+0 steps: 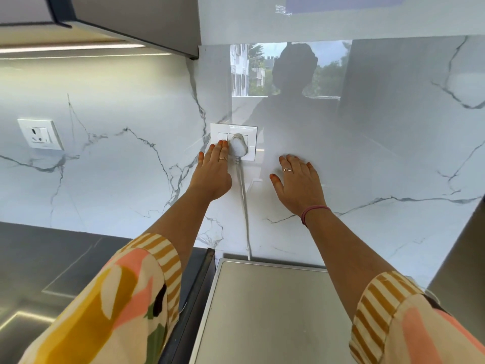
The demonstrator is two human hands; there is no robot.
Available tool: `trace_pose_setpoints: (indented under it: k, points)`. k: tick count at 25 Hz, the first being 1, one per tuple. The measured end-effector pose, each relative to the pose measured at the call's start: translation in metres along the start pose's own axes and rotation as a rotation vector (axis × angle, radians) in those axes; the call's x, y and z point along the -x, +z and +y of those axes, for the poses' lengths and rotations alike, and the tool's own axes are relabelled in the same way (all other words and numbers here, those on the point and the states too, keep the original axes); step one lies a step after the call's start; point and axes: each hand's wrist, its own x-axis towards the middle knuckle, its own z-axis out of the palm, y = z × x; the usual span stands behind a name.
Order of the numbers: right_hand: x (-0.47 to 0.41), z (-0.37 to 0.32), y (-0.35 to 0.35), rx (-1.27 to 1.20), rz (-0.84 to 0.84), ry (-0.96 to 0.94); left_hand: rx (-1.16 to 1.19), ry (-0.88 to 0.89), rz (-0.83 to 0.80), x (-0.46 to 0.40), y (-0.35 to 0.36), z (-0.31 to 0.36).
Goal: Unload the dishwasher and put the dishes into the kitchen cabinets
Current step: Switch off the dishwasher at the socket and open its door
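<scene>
My left hand (213,171) reaches up to the white switch-and-socket plate (250,143) on the marble wall; its straight fingertips touch the switch at the plate's left side. A white plug (238,147) sits in the socket, and its white cord (244,206) hangs down behind the grey top of the dishwasher (275,311) below me. My right hand (296,181) lies flat with spread fingers on the wall, right of the plate. No dishes are in view.
A second white socket (40,134) sits on the wall at far left. A dark grey countertop (52,258) runs along the left, with an upper cabinet (126,19) above it. The glossy wall reflects a window and a person's silhouette.
</scene>
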Motion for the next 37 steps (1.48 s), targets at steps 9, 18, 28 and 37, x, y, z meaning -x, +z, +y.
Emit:
trace_pose_setpoints:
  k: [9, 18, 28, 37]
  points:
    - [0.114, -0.028, -0.074, -0.073, -0.009, 0.089, 0.030, 0.062, -0.042, 0.132, -0.045, 0.022]
    - [0.345, -0.083, -0.137, -0.211, -0.060, 0.197, 0.206, 0.136, -0.143, 0.362, -0.089, 0.067]
    - [0.568, -0.125, -0.164, -1.171, 0.068, 0.867, 0.919, -0.310, -0.212, 0.588, -0.067, 0.127]
    - [0.671, -0.097, -0.120, -1.616, 0.164, 1.472, 1.467, -0.985, -0.390, 0.662, 0.009, 0.203]
